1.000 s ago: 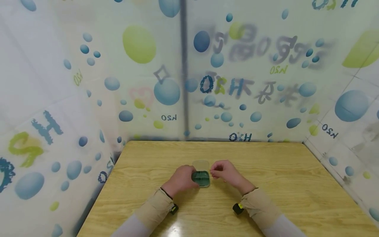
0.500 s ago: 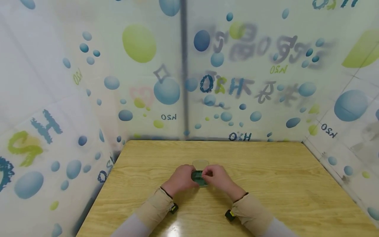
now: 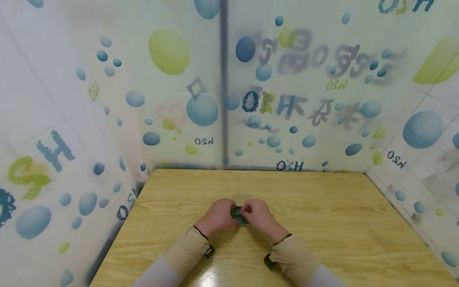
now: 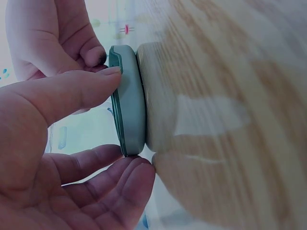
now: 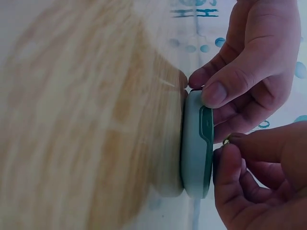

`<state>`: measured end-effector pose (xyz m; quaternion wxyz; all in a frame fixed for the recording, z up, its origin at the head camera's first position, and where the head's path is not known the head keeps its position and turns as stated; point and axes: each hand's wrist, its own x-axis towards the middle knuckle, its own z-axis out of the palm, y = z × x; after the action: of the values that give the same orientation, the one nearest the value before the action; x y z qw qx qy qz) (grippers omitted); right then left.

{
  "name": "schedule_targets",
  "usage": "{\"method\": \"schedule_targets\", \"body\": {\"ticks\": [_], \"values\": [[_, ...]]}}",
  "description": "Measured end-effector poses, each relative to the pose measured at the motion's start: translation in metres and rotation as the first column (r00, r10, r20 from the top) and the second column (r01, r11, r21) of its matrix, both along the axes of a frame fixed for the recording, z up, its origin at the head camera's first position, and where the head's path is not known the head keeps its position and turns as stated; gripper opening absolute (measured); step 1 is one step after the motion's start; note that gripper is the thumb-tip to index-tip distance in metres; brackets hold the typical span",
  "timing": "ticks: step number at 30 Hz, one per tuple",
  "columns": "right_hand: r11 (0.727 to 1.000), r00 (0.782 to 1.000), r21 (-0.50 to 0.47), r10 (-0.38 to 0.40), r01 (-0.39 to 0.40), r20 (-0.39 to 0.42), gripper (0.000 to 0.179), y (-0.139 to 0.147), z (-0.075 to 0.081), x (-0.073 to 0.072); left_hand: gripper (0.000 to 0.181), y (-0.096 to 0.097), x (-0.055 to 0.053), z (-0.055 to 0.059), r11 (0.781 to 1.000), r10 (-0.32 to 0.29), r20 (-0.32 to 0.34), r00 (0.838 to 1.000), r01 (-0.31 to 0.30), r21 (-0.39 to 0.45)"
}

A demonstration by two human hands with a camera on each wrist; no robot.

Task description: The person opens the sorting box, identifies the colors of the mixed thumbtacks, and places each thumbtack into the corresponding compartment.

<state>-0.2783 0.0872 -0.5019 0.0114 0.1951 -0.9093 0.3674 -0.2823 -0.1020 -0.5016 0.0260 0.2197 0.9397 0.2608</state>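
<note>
A small green pill box (image 3: pixel 236 214) with divided compartments rests on the wooden table, its clear lid (image 3: pixel 242 196) swung back on the far side. My left hand (image 3: pixel 218 215) grips the box from the left, thumb (image 4: pixel 98 88) on one edge and fingers at the opposite one. Over the box's right part is my right hand (image 3: pixel 261 216), which hides some compartments. Its thumb and forefinger pinch a tiny yellowish piece (image 5: pixel 226 141) right at the open top; most of the piece is covered by the fingertips.
Just right of the right hand, a tiny reddish item (image 3: pixel 273 215) shows on the table (image 3: pixel 322 207). A wall covering (image 3: pixel 287 79) with printed bubbles stands behind the table's far edge and along both sides.
My right hand has moved left, from beside the pill box to over its compartments, with its fingertips still pinched. The left hand has kept its hold on the box.
</note>
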Motion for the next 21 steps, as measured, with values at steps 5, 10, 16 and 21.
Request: {"method": "schedule_targets", "body": {"ticks": [5, 10, 16, 21], "values": [[0.999, 0.999, -0.008, -0.038, 0.038, 0.014, 0.012, -0.0006, -0.0018, -0.0012, 0.039, -0.0007, -0.0007, 0.0003, 1.000, -0.009, 0.020, 1.000, 0.008, 0.027], [0.998, 0.998, -0.025, -0.058, 0.059, 0.029, 0.011, -0.0026, -0.0030, -0.0038, 0.038, -0.0013, 0.0000, 0.0008, 0.999, -0.009, 0.030, 1.000, 0.008, 0.035], [0.998, 0.999, -0.023, -0.051, 0.051, 0.013, 0.010, -0.0047, -0.0038, -0.0055, 0.035, -0.0014, 0.0004, 0.0014, 0.999, -0.011, 0.041, 0.999, 0.009, 0.041], [0.997, 0.998, -0.028, -0.070, 0.070, 0.010, 0.011, -0.0061, -0.0057, -0.0084, 0.032, -0.0009, -0.0003, 0.0012, 0.999, -0.010, 0.031, 0.999, 0.009, 0.034]]}}
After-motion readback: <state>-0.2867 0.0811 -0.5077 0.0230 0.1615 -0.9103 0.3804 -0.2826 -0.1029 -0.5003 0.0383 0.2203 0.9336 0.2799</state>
